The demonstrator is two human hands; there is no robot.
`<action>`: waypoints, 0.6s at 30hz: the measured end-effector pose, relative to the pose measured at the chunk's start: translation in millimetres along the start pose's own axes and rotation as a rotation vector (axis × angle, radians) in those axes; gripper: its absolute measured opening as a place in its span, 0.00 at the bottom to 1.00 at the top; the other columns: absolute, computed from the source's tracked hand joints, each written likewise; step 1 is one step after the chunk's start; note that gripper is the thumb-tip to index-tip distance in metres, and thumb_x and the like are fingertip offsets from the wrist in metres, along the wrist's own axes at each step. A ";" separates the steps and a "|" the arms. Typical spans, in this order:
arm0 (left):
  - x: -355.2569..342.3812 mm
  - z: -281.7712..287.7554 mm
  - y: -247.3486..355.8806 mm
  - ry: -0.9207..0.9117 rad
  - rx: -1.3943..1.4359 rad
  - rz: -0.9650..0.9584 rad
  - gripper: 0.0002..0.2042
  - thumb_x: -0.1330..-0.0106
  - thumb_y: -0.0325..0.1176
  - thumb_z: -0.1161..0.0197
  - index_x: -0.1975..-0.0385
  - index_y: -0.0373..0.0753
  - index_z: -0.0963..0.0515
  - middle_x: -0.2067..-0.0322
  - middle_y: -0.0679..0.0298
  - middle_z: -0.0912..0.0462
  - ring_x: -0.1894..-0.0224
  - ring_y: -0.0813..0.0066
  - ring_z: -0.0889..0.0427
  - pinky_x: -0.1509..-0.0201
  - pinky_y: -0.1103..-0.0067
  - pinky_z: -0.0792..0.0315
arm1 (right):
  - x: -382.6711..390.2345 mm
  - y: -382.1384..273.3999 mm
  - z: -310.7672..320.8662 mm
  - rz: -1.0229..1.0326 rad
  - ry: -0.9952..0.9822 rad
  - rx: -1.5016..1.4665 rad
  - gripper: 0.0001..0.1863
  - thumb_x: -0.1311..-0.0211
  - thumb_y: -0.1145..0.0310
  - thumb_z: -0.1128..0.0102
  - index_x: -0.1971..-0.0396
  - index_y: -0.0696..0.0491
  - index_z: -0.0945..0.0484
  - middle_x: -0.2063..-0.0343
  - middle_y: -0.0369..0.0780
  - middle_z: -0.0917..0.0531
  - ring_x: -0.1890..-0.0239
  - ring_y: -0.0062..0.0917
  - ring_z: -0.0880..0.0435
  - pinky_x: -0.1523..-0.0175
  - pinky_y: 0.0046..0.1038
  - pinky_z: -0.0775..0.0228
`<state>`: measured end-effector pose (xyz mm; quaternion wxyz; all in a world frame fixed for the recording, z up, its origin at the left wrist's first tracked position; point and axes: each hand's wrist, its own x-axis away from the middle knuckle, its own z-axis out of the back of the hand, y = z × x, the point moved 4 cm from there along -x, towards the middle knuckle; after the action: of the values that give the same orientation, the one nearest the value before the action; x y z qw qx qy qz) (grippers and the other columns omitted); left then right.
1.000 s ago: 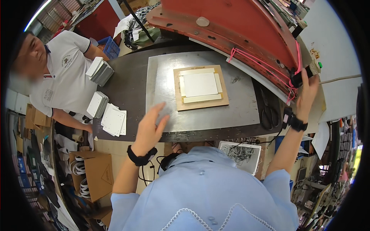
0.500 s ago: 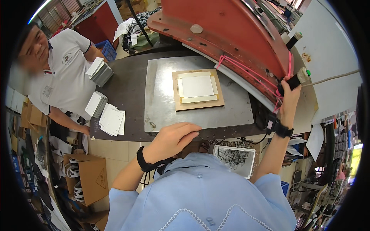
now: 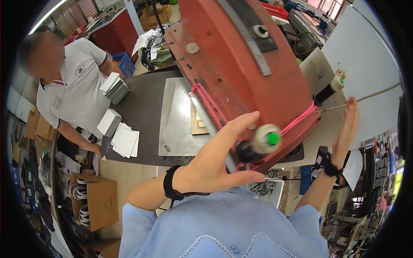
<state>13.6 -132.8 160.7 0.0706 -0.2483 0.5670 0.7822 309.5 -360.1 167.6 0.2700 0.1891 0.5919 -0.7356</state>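
The red swing arm [image 3: 241, 81] of a press now lies over much of the metal plate [image 3: 176, 116]. Two black handles with pale knobs and green buttons stick out of its near side. Around the nearer handle [image 3: 261, 142], my left hand [image 3: 211, 161] spreads its thumb and fingers; whether it touches is unclear. My right hand [image 3: 346, 133] is off the farther handle [image 3: 328, 91], fingers stretched out, holding nothing. Pink cord [image 3: 301, 117] is tied along the arm between the handles. Under the arm, a brown die board [image 3: 195, 128] shows only its left edge.
At the dark table's [image 3: 146, 90] left end are stacks of white cards [image 3: 110, 122] and loose white sheets [image 3: 125, 139]. A person in a white shirt [image 3: 77, 77] stands there, one hand on the table edge. An open cardboard box [image 3: 101, 202] is on the floor.
The red arm has swung left over the plate, covering most of the die board. My right hand has let go of its handle. My left hand has risen to the nearer handle.
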 end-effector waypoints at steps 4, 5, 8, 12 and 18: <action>18.0 5.0 5.1 0.194 0.345 0.055 0.33 0.39 0.39 0.32 0.38 0.33 0.41 0.52 0.54 0.24 0.48 0.68 0.25 0.41 0.75 0.33 | -17.7 5.1 -52.3 -0.111 -0.147 -0.489 0.24 0.25 0.56 0.59 0.42 0.60 0.32 0.51 0.44 0.22 0.47 0.27 0.24 0.37 0.29 0.38; 23.7 11.5 8.2 0.271 0.301 0.116 0.33 0.38 0.56 0.48 0.44 0.32 0.37 0.58 0.55 0.23 0.54 0.68 0.23 0.45 0.74 0.32 | -9.9 -1.7 -59.2 -0.101 -0.087 -0.467 0.24 0.25 0.55 0.60 0.45 0.60 0.30 0.55 0.42 0.21 0.52 0.25 0.23 0.42 0.27 0.35; 45.7 34.1 12.3 0.518 0.291 0.157 0.39 0.33 0.70 0.70 0.56 0.33 0.31 0.72 0.58 0.24 0.67 0.70 0.24 0.55 0.75 0.31 | 9.5 -22.3 -73.6 -0.116 -0.028 -0.575 0.22 0.26 0.55 0.58 0.54 0.61 0.27 0.69 0.39 0.21 0.68 0.21 0.22 0.59 0.22 0.29; 60.6 62.2 18.5 0.672 0.228 0.188 0.26 0.31 0.54 0.60 0.56 0.34 0.30 0.75 0.61 0.26 0.71 0.73 0.28 0.61 0.77 0.35 | 26.9 -37.2 -83.0 -0.168 -0.134 -0.719 0.19 0.31 0.59 0.56 0.59 0.61 0.26 0.78 0.41 0.22 0.77 0.22 0.24 0.69 0.24 0.31; 71.1 83.2 26.9 0.780 0.198 0.237 0.24 0.35 0.51 0.49 0.57 0.33 0.29 0.76 0.61 0.25 0.70 0.76 0.27 0.61 0.81 0.35 | 46.0 -52.8 -89.3 -0.265 -0.286 -0.841 0.16 0.35 0.62 0.54 0.65 0.61 0.27 0.82 0.42 0.25 0.79 0.23 0.27 0.71 0.23 0.33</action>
<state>-84.2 -77.5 169.8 -0.2164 -0.4511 0.6483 0.5739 237.0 -273.1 160.4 0.3061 -0.1176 0.8147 -0.4783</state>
